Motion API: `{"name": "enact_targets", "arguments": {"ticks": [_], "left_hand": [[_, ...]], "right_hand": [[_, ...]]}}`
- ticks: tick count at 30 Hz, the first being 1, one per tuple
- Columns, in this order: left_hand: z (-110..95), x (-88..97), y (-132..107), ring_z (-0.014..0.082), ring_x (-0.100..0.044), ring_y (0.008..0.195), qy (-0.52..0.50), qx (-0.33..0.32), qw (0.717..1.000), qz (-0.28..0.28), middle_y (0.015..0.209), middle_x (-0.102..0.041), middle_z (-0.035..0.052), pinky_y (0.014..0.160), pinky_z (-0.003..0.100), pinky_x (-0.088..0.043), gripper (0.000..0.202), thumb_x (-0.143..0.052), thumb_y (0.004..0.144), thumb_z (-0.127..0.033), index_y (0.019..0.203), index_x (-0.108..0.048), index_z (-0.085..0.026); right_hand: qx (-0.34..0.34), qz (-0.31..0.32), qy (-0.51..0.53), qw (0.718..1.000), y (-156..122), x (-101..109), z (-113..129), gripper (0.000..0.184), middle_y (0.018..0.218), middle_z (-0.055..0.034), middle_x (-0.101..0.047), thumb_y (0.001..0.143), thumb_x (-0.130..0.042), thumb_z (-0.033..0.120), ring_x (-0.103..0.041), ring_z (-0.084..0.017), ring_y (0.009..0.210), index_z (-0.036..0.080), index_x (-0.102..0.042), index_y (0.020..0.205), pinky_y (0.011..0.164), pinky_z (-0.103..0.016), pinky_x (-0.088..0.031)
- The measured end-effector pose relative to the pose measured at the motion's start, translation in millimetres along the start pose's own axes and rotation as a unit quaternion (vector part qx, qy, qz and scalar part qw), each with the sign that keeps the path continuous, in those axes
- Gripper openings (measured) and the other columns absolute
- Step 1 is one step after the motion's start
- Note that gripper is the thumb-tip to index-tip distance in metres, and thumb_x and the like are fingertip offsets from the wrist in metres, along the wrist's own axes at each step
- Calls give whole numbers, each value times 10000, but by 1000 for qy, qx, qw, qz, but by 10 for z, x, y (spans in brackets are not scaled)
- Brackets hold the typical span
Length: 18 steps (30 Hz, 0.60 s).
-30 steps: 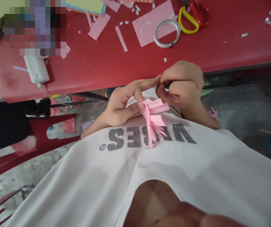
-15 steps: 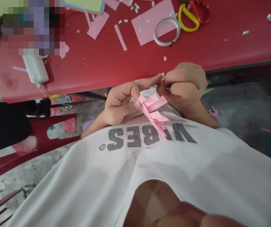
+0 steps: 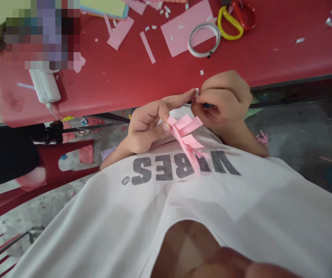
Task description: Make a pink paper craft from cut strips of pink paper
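Observation:
My left hand (image 3: 151, 123) pinches one end of a pink fringed paper strip (image 3: 184, 135) between thumb and fingers. The strip hangs over my white shirt, its cut tabs fanned to the right. A small white piece of tape (image 3: 196, 92) sits at the tip of my outstretched left forefinger. My right hand (image 3: 226, 98) is curled closed, with its fingertips against that white piece. Part of the piece is hidden by the fingers.
On the red table (image 3: 125, 83) lie a tape roll (image 3: 190, 45), yellow-and-red-handled scissors (image 3: 231, 25), a pink paper sheet (image 3: 171, 40), paper strips and white scraps. A white device with a cable (image 3: 45, 87) stands left. A red chair (image 3: 75, 148) is beside me.
My right hand has shifted slightly left and up, its fingers turning at the white piece. The free end of the pink strip has swung a little left.

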State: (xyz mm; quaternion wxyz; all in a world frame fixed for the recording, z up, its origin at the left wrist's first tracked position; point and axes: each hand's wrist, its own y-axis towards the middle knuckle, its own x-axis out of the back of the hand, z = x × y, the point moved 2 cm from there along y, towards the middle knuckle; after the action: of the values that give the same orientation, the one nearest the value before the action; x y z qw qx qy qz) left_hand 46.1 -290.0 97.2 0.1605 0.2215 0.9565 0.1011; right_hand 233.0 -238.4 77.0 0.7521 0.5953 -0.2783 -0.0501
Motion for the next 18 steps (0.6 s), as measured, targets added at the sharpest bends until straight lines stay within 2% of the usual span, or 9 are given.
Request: {"name": "enact_targets", "arguments": {"ticks": [6,8,11,15,18], "left_hand": [[56,15,19,318,-525,1359,-32,-15,999,-10,1344,-646,39,1167,592,-411,318,-652,911,-389,724,-467,-209],[56,9,22,308,-538,1348,-34,-15,999,-4,1352,-642,38,1143,563,-439,316,-650,916,-366,725,-457,-205],[25,-11,20,294,-524,1363,-20,-5,1000,-4,1344,-647,36,1165,546,-413,332,-652,926,-369,720,-460,-193],[-7,-41,11,302,-508,1376,-20,19,999,-26,1320,-656,3,1191,587,-368,408,-671,898,-473,703,-450,-191],[4,-49,10,310,-519,1366,-42,23,999,-18,1325,-653,8,1167,574,-403,387,-704,877,-449,713,-461,-197]], "right_hand": [[-63,41,-6,997,-15,32,1,87,820,37,-646,902,-581,210,-624,-126,732,264,-556,838,631,-296,-534],[-59,40,5,997,-4,45,3,64,825,39,-650,903,-583,223,-623,-125,733,282,-559,904,627,-290,-535],[-42,44,5,998,6,58,7,107,836,42,-659,903,-566,211,-629,-122,752,284,-568,982,655,-287,-536],[-40,51,-38,997,-17,52,-9,58,808,35,-659,906,-557,237,-609,-120,725,272,-584,868,649,-294,-528],[-31,44,-37,998,-41,44,-19,113,761,36,-641,920,-532,261,-599,-111,696,269,-578,818,623,-288,-511]]}}
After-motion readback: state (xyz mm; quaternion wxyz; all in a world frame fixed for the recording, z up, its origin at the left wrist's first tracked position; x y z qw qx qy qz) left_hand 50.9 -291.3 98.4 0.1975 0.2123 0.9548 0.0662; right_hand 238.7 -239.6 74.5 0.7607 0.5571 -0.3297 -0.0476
